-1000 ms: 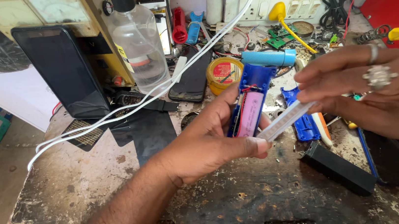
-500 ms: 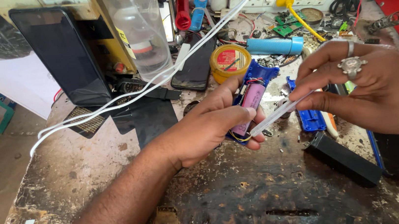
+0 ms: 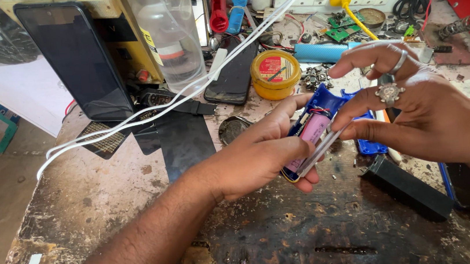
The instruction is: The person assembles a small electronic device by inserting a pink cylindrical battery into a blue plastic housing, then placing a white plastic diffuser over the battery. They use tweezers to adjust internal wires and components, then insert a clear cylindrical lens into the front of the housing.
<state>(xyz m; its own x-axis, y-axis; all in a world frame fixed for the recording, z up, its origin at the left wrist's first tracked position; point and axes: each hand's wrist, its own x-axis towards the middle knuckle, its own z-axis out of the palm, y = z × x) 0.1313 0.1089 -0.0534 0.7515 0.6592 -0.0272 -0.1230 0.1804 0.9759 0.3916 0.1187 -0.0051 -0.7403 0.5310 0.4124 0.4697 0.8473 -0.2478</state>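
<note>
My left hand point(image 3: 261, 155) holds an opened blue casing point(image 3: 325, 102) with a pink cylindrical battery cell point(image 3: 311, 133) and thin wires inside. My right hand point(image 3: 425, 112), wearing two rings, pinches a slim clear-handled tool point(image 3: 321, 149) whose tip lies along the lower edge of the casing. Both hands hover just above the scarred dark workbench point(image 3: 292, 231). A loose blue cover piece point(image 3: 371, 147) lies right behind the casing, partly hidden by my right fingers.
A round yellow tin point(image 3: 275, 74), a clear plastic bottle point(image 3: 169, 31), a propped dark phone point(image 3: 79, 61), a flat phone point(image 3: 235, 74), white cables point(image 3: 146, 115), a blue tube point(image 3: 322, 52) and a black block point(image 3: 406, 186) crowd the bench. Small parts litter the back.
The hands and casing have dropped lower and nearer to me. My right hand has slid the clear tool down along the casing's edge, closer to my left fingers.
</note>
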